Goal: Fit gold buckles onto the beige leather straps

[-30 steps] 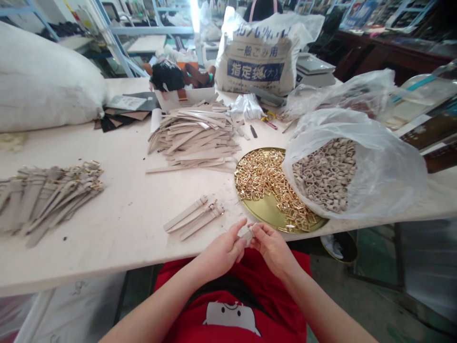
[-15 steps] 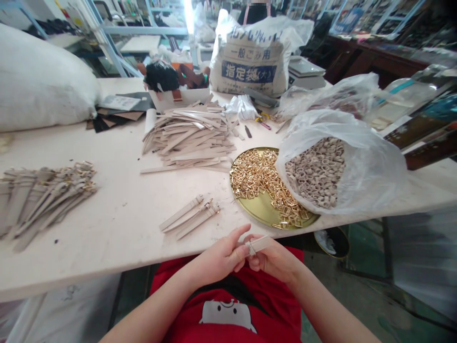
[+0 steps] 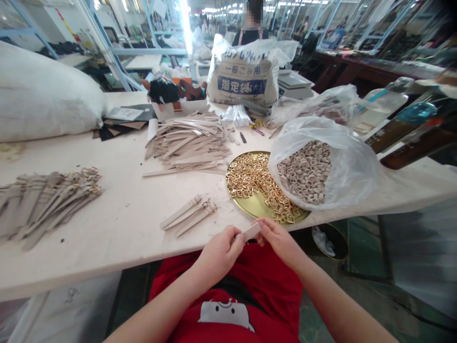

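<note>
Over the table's front edge, a short beige strap stretches between my two hands. My left hand is closed on one end, its thumb lying along the top. The fingers of my right hand pinch the other end. Whether a buckle sits on this strap is hidden by my fingers. Just beyond my hands is a round gold tray with many small gold buckles. To the left on the table lie several buckled straps.
A plastic bag of beige loops overlaps the tray. Loose strips are heaped behind, and a pile of buckled straps lies far left. A large printed sack stands at the back, with a person beyond it. A bin is below the table.
My right hand has shifted a little to the right and up along the strap, and the strap now spans the gap between my hands. The view has tilted upward.
</note>
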Tool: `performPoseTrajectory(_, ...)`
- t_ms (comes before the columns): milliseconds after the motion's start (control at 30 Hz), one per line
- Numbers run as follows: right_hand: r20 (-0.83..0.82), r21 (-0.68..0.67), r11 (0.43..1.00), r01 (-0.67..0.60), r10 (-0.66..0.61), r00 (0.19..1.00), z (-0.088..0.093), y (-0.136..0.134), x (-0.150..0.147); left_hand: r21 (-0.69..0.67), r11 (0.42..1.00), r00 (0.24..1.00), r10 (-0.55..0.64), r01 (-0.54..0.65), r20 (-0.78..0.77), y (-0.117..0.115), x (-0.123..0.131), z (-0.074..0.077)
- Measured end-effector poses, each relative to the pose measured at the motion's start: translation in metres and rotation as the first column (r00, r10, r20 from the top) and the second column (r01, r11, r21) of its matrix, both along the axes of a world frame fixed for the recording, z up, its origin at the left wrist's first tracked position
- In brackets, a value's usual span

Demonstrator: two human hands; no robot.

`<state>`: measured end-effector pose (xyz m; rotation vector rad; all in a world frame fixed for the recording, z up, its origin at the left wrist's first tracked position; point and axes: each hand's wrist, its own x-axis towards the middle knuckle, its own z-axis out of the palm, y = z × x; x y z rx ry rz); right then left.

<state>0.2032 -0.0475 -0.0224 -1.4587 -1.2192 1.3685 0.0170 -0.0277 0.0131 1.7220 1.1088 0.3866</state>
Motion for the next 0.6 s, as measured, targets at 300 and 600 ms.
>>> performPoseTrajectory(300,0.988,0.007,0.998,0.058,-0.016,0.153,-0.014,0.051,0.06,-0.25,0.959,0.975,0.172,-0.134,0.137,0.008,0.006,-0.013)
performPoseTrajectory(600,0.348,0.102,0.991,0.085,-0.115,0.93,0.01,0.041,0.044,-0.219,0.965,0.973,0.177,-0.142,0.151,0.03,0.011,-0.022)
